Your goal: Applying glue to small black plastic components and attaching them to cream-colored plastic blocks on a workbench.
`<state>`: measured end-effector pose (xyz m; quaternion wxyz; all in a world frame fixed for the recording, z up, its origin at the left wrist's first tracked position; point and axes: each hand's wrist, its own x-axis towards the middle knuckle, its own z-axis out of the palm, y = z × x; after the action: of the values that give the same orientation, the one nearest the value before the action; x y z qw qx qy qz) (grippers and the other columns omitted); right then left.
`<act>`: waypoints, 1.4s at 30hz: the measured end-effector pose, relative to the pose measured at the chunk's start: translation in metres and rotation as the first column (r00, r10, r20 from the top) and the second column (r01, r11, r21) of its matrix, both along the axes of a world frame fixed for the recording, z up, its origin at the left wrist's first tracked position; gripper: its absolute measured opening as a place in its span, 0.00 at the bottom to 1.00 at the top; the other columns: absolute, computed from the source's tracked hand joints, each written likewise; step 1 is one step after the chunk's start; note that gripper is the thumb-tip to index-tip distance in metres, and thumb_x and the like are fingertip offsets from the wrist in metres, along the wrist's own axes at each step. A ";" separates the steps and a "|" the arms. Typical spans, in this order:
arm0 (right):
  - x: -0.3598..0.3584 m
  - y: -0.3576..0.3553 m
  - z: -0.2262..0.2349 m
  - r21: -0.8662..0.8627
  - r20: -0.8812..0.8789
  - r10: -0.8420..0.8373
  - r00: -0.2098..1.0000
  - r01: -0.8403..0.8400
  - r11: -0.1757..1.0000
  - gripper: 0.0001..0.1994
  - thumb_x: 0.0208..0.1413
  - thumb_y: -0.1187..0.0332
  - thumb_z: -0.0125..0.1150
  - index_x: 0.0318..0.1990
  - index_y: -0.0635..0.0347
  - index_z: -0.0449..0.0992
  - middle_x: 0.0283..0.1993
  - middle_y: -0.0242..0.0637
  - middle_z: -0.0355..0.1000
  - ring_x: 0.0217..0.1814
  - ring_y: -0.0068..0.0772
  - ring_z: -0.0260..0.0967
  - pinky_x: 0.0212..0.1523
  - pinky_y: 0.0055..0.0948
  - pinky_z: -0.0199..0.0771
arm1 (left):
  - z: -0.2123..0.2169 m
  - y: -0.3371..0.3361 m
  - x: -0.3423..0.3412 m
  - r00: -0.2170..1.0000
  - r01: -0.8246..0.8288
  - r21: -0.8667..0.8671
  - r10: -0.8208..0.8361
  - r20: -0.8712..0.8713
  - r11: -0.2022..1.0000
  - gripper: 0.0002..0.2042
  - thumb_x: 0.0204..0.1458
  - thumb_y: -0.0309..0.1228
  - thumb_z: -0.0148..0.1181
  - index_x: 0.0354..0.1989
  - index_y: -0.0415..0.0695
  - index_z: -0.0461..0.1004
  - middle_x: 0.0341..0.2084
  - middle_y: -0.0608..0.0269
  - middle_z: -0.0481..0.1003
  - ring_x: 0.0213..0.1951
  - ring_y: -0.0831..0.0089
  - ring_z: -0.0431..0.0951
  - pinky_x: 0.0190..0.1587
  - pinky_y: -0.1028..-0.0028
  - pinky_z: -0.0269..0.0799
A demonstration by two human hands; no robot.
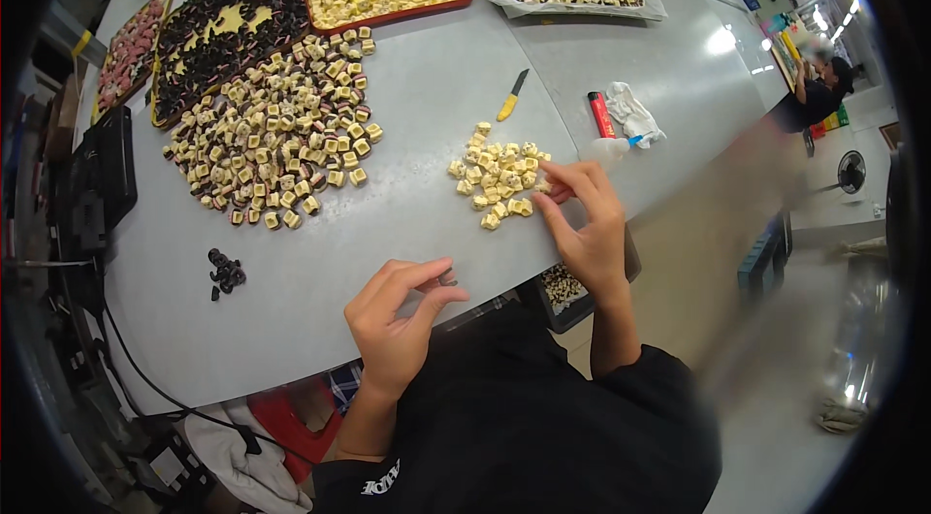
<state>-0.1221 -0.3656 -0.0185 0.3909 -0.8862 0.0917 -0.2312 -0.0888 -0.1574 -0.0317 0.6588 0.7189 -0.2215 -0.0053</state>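
Note:
My left hand [398, 315] is closed over the table's near edge, its thumb and forefinger pinching a small dark grey piece [447, 277]; the fingers partly cover it. Farther right, my right hand [593, 228] reaches to the right side of a small heap of cream-coloured moulded pieces [497, 175]. Its thumb and forefinger are around one small cream piece [543, 187] at the heap's edge. A large spread of cream block-shaped pieces with dark and pink parts [281, 136] lies to the left. Several loose black pieces [226, 273] sit nearer, at the table's left.
Along the back stand a tray of pink pieces [123, 53], a tray of black pieces [189, 78], a red-rimmed cream tray [388, 21] and a paper-lined tray [652, 2]. A yellow-handled knife [509, 105], red tube [600, 114] and crumpled tissue [632, 110] lie beyond the heap.

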 end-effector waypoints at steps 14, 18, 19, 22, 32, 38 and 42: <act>0.003 0.049 0.012 0.920 -0.019 0.393 0.919 -0.138 0.366 0.18 0.41 0.84 0.61 0.43 0.68 0.67 0.33 0.42 0.72 0.36 0.27 0.71 0.37 0.22 0.72 | -0.004 -0.003 0.008 0.956 -0.110 -0.039 0.117 0.269 0.993 0.17 0.26 0.17 0.66 0.31 0.39 0.77 0.25 0.62 0.73 0.28 0.69 0.72 0.27 0.76 0.68; 0.004 0.050 0.012 0.925 -0.027 0.457 0.889 -0.151 0.348 0.18 0.41 0.83 0.62 0.43 0.67 0.67 0.33 0.42 0.73 0.36 0.26 0.72 0.37 0.21 0.72 | -0.001 -0.002 0.005 0.957 -0.093 -0.069 0.108 0.271 0.993 0.16 0.25 0.18 0.66 0.29 0.40 0.77 0.25 0.62 0.73 0.29 0.69 0.72 0.29 0.75 0.68; 0.004 0.052 0.011 0.939 -0.035 0.483 0.875 -0.137 0.315 0.18 0.42 0.83 0.62 0.42 0.67 0.67 0.34 0.42 0.73 0.36 0.25 0.71 0.37 0.21 0.72 | -0.001 -0.002 0.004 0.961 -0.085 -0.082 0.103 0.257 0.993 0.16 0.25 0.18 0.66 0.29 0.40 0.78 0.25 0.62 0.73 0.29 0.69 0.72 0.30 0.75 0.68; 0.004 0.056 0.012 0.950 -0.040 0.519 0.854 -0.129 0.285 0.17 0.42 0.82 0.62 0.42 0.66 0.67 0.34 0.41 0.73 0.36 0.24 0.71 0.37 0.20 0.71 | 0.000 0.005 -0.002 0.970 -0.124 -0.100 0.141 0.195 0.987 0.15 0.25 0.17 0.66 0.28 0.40 0.78 0.25 0.62 0.73 0.29 0.69 0.71 0.30 0.75 0.68; 0.008 0.057 0.011 0.964 0.011 0.628 0.778 -0.174 0.199 0.18 0.41 0.81 0.64 0.42 0.66 0.66 0.35 0.40 0.74 0.37 0.24 0.71 0.38 0.20 0.70 | -0.001 0.007 -0.004 0.980 -0.091 -0.165 0.118 0.158 0.982 0.16 0.25 0.19 0.66 0.30 0.41 0.79 0.27 0.63 0.74 0.31 0.69 0.71 0.31 0.74 0.68; 0.005 0.054 0.003 0.982 0.056 0.615 0.787 -0.154 0.107 0.19 0.42 0.80 0.63 0.44 0.67 0.65 0.38 0.40 0.72 0.40 0.26 0.70 0.41 0.21 0.69 | 0.001 0.005 0.002 0.951 -0.116 -0.033 0.121 0.285 0.993 0.18 0.24 0.22 0.67 0.32 0.43 0.79 0.30 0.62 0.75 0.34 0.67 0.70 0.34 0.73 0.68; 0.002 0.061 0.005 0.980 0.117 0.543 0.831 -0.185 0.071 0.19 0.45 0.77 0.62 0.45 0.67 0.65 0.39 0.39 0.70 0.41 0.28 0.68 0.40 0.22 0.68 | 0.004 0.006 0.003 0.929 -0.115 -0.057 0.128 0.347 0.992 0.20 0.28 0.26 0.68 0.37 0.42 0.78 0.33 0.61 0.74 0.34 0.66 0.71 0.36 0.73 0.68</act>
<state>-0.1204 -0.3051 -0.0131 0.8870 -0.4448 0.0429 0.1166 -0.0856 -0.1518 -0.0275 0.6208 0.7088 -0.2901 0.1673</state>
